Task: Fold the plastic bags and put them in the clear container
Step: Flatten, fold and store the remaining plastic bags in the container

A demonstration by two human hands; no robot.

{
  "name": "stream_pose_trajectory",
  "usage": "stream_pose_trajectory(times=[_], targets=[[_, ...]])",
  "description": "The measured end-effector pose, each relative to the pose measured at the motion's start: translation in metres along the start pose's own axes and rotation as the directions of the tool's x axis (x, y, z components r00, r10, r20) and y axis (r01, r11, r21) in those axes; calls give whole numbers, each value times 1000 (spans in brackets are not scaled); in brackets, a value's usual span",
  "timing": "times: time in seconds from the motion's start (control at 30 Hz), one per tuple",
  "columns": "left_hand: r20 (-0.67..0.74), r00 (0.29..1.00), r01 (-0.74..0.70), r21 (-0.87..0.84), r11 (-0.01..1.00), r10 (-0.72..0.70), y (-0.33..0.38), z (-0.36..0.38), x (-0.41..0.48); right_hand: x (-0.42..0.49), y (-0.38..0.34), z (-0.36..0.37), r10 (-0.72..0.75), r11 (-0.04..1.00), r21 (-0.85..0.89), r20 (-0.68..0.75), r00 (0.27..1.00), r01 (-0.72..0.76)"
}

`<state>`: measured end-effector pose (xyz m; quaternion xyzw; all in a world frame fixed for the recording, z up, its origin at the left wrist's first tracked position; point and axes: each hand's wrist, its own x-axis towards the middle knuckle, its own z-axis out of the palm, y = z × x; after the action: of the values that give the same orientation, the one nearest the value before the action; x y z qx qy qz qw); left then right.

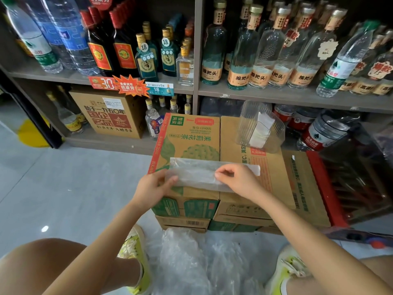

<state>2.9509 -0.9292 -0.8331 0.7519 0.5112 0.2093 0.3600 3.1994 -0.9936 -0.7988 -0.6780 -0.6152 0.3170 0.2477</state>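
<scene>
A clear plastic bag (197,170), folded into a long flat strip, lies across the top of stacked cardboard boxes (191,141). My left hand (154,188) pinches the strip's near-left end. My right hand (236,179) pinches its near edge at the middle with thumb and fingers. The clear container (260,126) stands tilted at the back right of the box tops, with folded whitish bags inside. A heap of loose crumpled plastic bags (197,262) lies on the floor between my feet.
Shelves with bottles rise behind the boxes (297,96). A red crate (327,188) stands right of the boxes. Large water jugs (327,130) sit on the low shelf. Grey tiled floor (74,177) spreads to the left. My yellow shoes flank the bag heap.
</scene>
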Motion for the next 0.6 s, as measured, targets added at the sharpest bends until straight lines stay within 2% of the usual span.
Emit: stream_pose_trajectory(times=[0.27, 0.37, 0.43, 0.5, 0.57, 0.6], targets=[[-191, 971, 125, -117, 985, -146, 4, 13, 31, 64, 1, -6, 116, 965, -240, 26, 993, -106], [-277, 952, 126, -34, 992, -130, 6, 16, 31, 64, 12, 0, 124, 953, -282, 17, 992, -114], [-384, 923, 44, 174, 984, 27, 4, 17, 30, 61, 17, 3, 108, 952, -287, -5, 994, -105], [-389, 883, -105, 379, 919, 262, 2, 20, 29, 59, 19, 5, 83, 950, -299, -32, 996, -89], [-262, 853, -297, 469, 832, 452, 2, 25, 29, 58, 19, 6, 62, 945, -318, -48, 997, -74], [-175, 850, -366, 480, 797, 496, 3, 29, 29, 58, 18, 7, 56, 943, -324, -53, 997, -70]])
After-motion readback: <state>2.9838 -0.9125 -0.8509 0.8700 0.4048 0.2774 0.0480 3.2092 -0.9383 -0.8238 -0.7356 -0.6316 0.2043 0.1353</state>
